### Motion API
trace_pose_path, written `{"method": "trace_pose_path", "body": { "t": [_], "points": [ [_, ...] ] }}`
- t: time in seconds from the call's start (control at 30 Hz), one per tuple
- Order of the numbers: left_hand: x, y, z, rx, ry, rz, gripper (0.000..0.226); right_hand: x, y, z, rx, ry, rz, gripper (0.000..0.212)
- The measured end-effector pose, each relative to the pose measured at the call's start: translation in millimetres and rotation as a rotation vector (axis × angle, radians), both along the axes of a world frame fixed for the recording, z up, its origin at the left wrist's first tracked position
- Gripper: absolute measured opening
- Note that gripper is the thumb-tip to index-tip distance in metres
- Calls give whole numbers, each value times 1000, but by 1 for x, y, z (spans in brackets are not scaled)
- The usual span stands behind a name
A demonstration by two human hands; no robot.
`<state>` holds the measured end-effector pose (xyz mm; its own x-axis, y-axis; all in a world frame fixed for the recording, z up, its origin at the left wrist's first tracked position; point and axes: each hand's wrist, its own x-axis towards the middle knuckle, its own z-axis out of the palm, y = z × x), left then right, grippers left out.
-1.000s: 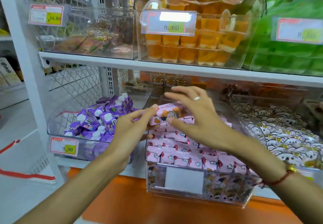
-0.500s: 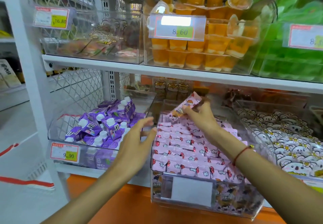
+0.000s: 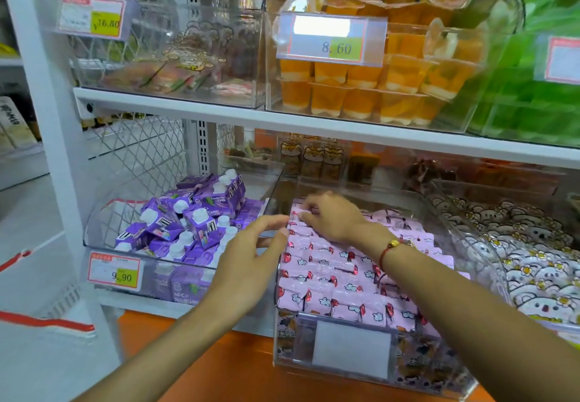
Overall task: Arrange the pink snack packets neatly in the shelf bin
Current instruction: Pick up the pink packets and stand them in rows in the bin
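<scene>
The clear bin (image 3: 439,213) holds the pink packets (image 3: 339,279) in tidy rows. Your right hand (image 3: 332,218) pinches one packet into the bin's back-left corner; your left hand (image 3: 251,263) hovers relaxed at its left wall, holding nothing.

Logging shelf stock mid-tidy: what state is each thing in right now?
Pink snack packets: lying in rows, filling the bin.
Clear bin: open-topped, on lower shelf.
Right hand: pressing a packet at the back row.
Left hand: open, at the bin's left wall.
Purple cartons: jumbled.
</scene>
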<state>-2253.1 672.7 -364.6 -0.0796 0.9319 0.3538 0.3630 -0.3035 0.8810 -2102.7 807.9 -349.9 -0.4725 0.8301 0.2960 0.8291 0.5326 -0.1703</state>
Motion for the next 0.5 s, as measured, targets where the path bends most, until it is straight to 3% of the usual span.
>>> {"method": "trace_pose_path", "body": {
  "t": [0.23,0.4,0.5],
  "points": [
    [0,-3,1,-14,-10,-6,19,14,-2,4,-227,-65,37,35],
    [1,-4,1,-20,-9,-9,18,27,-1,6,-272,428,-98,33],
    [2,-4,0,-36,-17,-3,16,34,1,4,-248,247,-108,27]
  ]
}}
